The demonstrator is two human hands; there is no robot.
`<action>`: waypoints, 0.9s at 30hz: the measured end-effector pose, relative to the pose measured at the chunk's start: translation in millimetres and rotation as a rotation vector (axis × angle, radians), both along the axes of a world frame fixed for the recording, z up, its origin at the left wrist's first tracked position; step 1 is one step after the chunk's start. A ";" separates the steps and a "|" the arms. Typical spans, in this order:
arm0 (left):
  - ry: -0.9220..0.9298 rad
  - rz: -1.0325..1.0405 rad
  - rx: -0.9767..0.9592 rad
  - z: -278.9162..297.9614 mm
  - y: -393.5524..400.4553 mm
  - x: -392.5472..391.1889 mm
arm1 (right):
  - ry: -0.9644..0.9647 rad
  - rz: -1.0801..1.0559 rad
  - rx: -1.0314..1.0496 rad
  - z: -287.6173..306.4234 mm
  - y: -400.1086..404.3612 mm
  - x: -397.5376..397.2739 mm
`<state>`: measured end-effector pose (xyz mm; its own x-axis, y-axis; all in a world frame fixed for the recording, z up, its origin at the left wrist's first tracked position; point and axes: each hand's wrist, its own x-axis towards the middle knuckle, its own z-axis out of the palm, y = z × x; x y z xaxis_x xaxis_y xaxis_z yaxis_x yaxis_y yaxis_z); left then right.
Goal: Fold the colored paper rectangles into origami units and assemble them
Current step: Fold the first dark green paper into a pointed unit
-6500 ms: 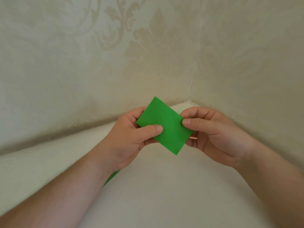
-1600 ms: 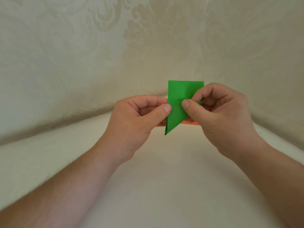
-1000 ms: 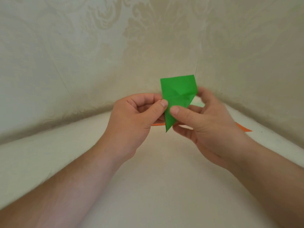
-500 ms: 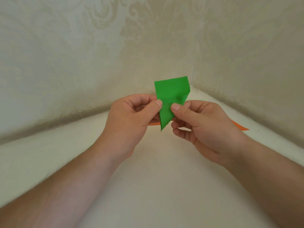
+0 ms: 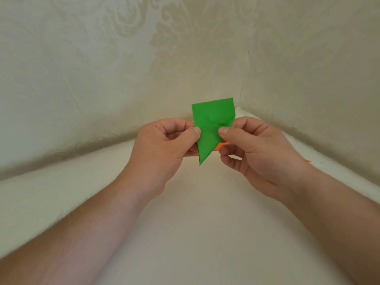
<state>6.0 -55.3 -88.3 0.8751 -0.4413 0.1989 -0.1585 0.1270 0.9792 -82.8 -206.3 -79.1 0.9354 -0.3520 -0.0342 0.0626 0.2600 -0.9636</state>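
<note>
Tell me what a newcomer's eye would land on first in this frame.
The bright green paper stands out at centre, held up in the air with its point hanging down and creases across its upper part. The left hand and the right hand pinch it from either side, thumbs on its front. Behind them, slivers of orange paper lie on the pale surface in the corner of the patterned walls.

Both forearms reach forward and converge, bare to the wrists. The left hand point(image 5: 162, 145) has its fingers curled, thumb pressed against the index fingertip in a pinch. The right hand point(image 5: 257, 149) mirrors it, thumb extended inward, lower fingers curled loosely beneath.
</note>
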 end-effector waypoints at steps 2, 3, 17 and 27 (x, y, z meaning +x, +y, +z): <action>0.000 0.008 0.004 -0.7 -0.3 0.8 | -0.008 -0.027 0.006 1.4 -2.0 0.4; -0.003 0.008 0.008 -1.0 -0.5 1.2 | -0.012 -0.038 0.008 1.6 -3.1 0.5; 0.002 -0.004 0.002 -2.6 -1.7 3.2 | -0.036 -0.093 -0.005 -1.9 -6.0 1.9; 0.036 -0.079 -0.020 -1.2 -0.6 -0.5 | 0.087 0.112 -0.099 -10.9 0.1 0.4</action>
<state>5.5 -55.9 -89.5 0.8445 -0.5052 0.1778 -0.1123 0.1576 0.9811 -82.5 -206.2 -90.0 0.9639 -0.2515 -0.0869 -0.0460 0.1643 -0.9853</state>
